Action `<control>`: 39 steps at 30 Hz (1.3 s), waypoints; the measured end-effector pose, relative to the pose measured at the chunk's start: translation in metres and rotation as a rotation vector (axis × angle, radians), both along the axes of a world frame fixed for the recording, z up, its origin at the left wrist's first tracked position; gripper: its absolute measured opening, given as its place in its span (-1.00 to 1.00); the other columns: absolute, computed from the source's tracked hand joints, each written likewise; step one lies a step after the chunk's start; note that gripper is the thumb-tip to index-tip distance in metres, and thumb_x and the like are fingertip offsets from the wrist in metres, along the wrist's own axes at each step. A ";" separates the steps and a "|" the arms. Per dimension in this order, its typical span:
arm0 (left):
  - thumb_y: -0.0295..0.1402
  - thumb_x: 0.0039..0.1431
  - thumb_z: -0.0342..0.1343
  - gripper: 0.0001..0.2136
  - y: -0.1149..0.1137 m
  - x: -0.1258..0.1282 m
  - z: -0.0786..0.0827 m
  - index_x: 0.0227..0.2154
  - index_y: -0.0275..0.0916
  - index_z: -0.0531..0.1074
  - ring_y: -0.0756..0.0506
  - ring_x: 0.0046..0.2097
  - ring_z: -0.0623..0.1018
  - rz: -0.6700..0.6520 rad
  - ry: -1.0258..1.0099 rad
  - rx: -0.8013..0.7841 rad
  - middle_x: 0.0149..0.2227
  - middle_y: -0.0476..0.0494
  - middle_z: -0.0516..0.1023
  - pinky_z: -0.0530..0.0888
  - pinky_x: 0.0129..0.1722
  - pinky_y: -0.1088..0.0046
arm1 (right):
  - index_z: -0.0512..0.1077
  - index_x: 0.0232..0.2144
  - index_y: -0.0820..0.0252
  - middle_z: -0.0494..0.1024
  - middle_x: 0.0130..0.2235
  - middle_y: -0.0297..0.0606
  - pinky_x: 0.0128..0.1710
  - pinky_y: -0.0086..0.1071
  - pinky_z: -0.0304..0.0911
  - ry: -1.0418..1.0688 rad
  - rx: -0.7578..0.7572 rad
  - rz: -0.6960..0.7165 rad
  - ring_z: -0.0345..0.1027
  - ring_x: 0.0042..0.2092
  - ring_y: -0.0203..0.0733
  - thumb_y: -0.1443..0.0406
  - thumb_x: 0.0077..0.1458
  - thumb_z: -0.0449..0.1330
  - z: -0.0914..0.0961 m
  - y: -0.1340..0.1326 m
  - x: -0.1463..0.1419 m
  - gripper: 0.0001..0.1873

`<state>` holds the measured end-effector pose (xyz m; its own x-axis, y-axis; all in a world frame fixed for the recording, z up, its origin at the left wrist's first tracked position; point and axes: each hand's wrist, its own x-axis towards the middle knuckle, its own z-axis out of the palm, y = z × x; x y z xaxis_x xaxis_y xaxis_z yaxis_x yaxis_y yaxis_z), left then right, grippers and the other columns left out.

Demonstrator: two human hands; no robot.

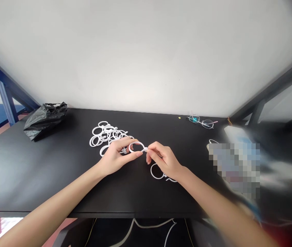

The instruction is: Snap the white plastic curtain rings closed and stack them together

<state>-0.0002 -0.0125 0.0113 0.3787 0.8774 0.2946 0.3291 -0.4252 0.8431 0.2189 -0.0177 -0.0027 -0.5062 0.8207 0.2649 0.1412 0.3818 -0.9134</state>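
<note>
A white plastic ring with a small knob-like joint is held just above the black table, between my two hands. My left hand pinches its left side with thumb and fingers. With thumb and index finger, my right hand grips the joint at the ring's right end. Behind and left of my left hand lies a loose pile of white rings, partly covered by that hand. Below my right hand rest a few more white rings, partly hidden by the wrist.
A crumpled black plastic bag sits at the table's back left. Thin-framed eyeglasses lie near the wall at the back right. On the right, a pixelated, blurred object lies beside a white and blue packet. White cables hang below the front edge.
</note>
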 end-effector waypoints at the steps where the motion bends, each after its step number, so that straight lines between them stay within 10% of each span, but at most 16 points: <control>1: -0.19 0.18 0.22 -0.77 0.000 0.000 0.000 -0.19 -0.21 0.54 -0.03 -0.38 0.35 0.003 -0.001 0.008 -0.42 -0.02 0.38 0.34 -0.29 0.40 | 0.29 -0.31 0.10 0.46 -0.46 -0.39 -0.35 -0.41 0.36 0.000 0.003 -0.002 0.43 -0.43 -0.30 0.14 0.36 0.02 0.000 0.000 0.000 -0.77; 12: -0.17 0.15 0.25 -0.73 0.001 -0.002 0.002 -0.18 -0.22 0.51 -0.06 -0.35 0.40 0.041 0.052 0.083 -0.40 -0.05 0.43 0.38 -0.24 0.35 | 0.31 -0.36 0.10 0.45 -0.49 -0.39 -0.36 -0.39 0.35 0.004 0.046 -0.065 0.40 -0.45 -0.30 0.14 0.34 0.05 0.003 0.000 -0.005 -0.76; 28: -0.15 0.18 0.07 -0.72 0.030 -0.048 0.002 -0.19 -0.24 0.47 -0.32 -0.06 0.47 0.286 0.845 0.493 -0.13 -0.29 0.52 0.37 -0.02 0.06 | 0.33 -0.32 0.12 0.46 -0.48 -0.38 -0.45 -0.41 0.33 0.013 0.026 -0.204 0.39 -0.49 -0.30 0.10 0.31 0.06 0.001 0.003 0.000 -0.75; 39: -0.13 0.18 0.04 -0.70 0.032 -0.055 -0.004 -0.19 -0.24 0.46 -0.37 -0.01 0.47 0.270 0.877 0.411 -0.12 -0.32 0.52 0.39 -0.05 0.04 | 0.49 -0.37 0.12 0.58 -0.28 -0.29 -0.22 -0.30 0.34 -0.415 -0.035 0.085 0.45 -0.21 -0.15 0.33 -0.06 0.35 0.023 0.017 0.023 -0.85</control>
